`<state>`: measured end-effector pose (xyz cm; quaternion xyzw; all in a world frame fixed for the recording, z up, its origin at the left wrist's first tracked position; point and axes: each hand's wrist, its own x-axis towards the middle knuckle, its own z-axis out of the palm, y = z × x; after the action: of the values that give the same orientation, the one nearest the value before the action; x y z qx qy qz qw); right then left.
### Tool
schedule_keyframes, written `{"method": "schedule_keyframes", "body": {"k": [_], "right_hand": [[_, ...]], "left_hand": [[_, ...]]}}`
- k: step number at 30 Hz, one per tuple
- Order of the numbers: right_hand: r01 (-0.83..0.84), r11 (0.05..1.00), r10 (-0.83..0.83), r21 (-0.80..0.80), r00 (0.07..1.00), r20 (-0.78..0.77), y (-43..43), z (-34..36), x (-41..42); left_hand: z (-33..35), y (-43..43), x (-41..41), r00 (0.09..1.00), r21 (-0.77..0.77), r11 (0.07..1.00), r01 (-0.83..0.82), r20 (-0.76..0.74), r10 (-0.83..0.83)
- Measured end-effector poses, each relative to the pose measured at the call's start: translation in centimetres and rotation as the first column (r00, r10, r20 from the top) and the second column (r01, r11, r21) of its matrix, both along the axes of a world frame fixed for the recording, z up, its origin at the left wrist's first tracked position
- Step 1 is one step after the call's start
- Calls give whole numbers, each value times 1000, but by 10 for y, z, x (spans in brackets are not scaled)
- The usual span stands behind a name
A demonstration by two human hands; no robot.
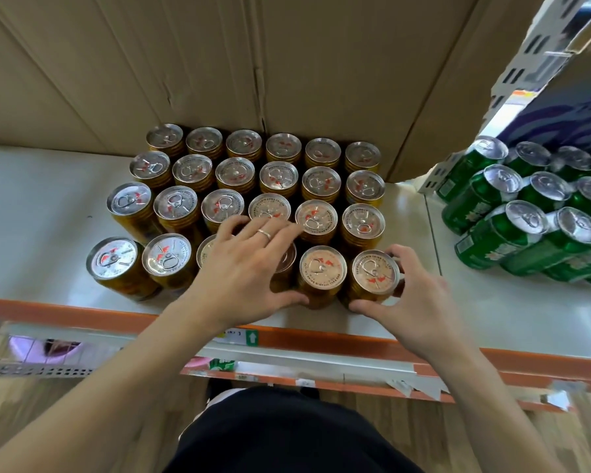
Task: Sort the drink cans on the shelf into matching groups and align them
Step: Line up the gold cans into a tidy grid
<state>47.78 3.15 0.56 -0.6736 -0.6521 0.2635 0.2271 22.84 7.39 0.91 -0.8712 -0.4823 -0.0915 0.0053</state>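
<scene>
Corner can point(375, 273) gripped, right hand point(415, 302); left hand point(243, 268) atop gold cans point(203, 250).

Cardboard box point(219, 63) fills the far side, 1 vertical seam down its middle. At far right, a white perforated upright point(522, 59) slants beside what may be purple packaging point(560, 121). Near: 1 green-arrow label point(252, 337), wooden floor point(451, 438) below.

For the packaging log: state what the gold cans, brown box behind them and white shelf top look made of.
Gold ribbed cans: metal, judging by shiny silver pull-tab lids. Brown box: matte cardboard, creased, seamed. White shelf top: probably painted metal, smooth, glossy.
</scene>
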Motion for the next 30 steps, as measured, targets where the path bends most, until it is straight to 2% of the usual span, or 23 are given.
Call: {"method": "schedule_keyframes", "body": {"k": [4,8,11,13,16,20,23,26,30], "right_hand": [[-25,1000,25,-15,1000,-18,1,-1,3],[-33,998,35,-50,999,33,1,1,3],[-17,999,12,51,995,95,-1,8,-1],[-79,980,57,184,991,122,-2,17,-11],[-241,917,184,319,963,199,3,29,-40],[-463,850,374,252,866,333,16,34,-95],[-537,825,438,178,805,399,25,37,-135],[-566,817,465,111,760,454,32,40,-168],[-561,827,464,28,710,529,36,37,-206]], "left_hand": [[-8,-12,-6,995,57,997,-58,90,53],[-6,-12,-10,979,40,981,-190,84,187],[-3,-15,-26,975,17,976,-218,51,217],[1,-20,-48,972,62,970,-236,29,234],[7,-27,-96,929,74,926,-370,52,367],[5,-31,-152,860,-157,857,-491,68,505],[1,-30,-171,833,-294,831,-471,162,530],[-3,-25,-179,829,-349,841,-413,239,506],[-7,-15,-196,888,-372,891,-262,268,373]]}}
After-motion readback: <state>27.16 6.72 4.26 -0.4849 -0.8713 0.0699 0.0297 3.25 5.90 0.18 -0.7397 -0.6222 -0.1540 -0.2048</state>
